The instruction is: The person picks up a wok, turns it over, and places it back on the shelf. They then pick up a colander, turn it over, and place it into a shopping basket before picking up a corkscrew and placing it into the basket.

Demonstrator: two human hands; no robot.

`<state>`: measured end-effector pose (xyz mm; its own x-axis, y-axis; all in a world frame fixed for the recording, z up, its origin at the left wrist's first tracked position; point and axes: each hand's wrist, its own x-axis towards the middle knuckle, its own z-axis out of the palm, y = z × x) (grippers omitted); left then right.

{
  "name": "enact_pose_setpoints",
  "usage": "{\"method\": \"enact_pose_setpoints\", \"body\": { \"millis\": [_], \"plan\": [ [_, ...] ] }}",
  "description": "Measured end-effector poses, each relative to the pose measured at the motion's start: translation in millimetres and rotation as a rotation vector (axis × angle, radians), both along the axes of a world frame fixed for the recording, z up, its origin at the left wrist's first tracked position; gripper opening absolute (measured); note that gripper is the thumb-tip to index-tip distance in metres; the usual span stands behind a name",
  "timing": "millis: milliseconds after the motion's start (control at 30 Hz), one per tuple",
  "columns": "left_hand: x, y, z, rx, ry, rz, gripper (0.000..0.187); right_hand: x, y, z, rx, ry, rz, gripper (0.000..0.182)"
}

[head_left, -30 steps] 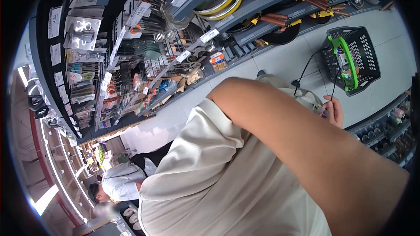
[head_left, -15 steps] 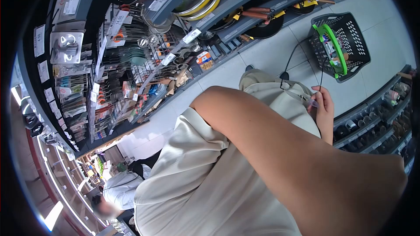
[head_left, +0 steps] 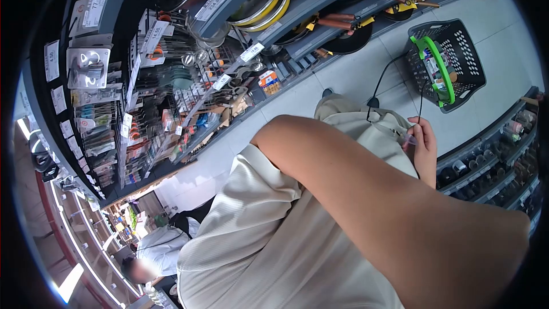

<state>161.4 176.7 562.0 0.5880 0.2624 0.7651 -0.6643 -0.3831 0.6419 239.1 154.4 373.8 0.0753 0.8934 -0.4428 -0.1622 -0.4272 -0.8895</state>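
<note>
My right hand (head_left: 422, 140) is right of my light trousers, its fingers closed around a thin black cord (head_left: 421, 103). A loop of the same kind of cord (head_left: 384, 74) hangs over the floor, by my trousers. A small translucent purplish piece (head_left: 410, 139) shows at my fingers; what it is I cannot make out. My bent left arm (head_left: 354, 177) crosses the view, coming out of a pale sleeve (head_left: 243, 166). The left hand itself is out of view. Beyond my right hand, a black shopping basket (head_left: 472, 63) with a green handle (head_left: 445, 66) stands on the floor, small packaged goods inside.
Shelves at upper left hold frying pans (head_left: 349, 39), hanging kitchen utensils (head_left: 183, 77) and price tags (head_left: 251, 51). Another shelf of jars and dark goods (head_left: 480, 166) stands at right. A person in a white top (head_left: 163, 246) is at lower left. Tiled floor (head_left: 349, 71) lies between.
The view has shifted slightly, so shelves and basket appear a little lower. My right hand still grips the cord, and the left arm stays almost in place.
</note>
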Motion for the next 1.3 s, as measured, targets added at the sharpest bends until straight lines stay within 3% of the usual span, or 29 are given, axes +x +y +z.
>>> {"method": "enact_pose_setpoints", "body": {
  "millis": [1300],
  "plan": [
    [-13.8,-2.3,12.0,-0.022,-0.002,-0.006,0.010,4.0,14.6,-3.5,0.013,-0.012,0.027,0.020]
  ]
}}
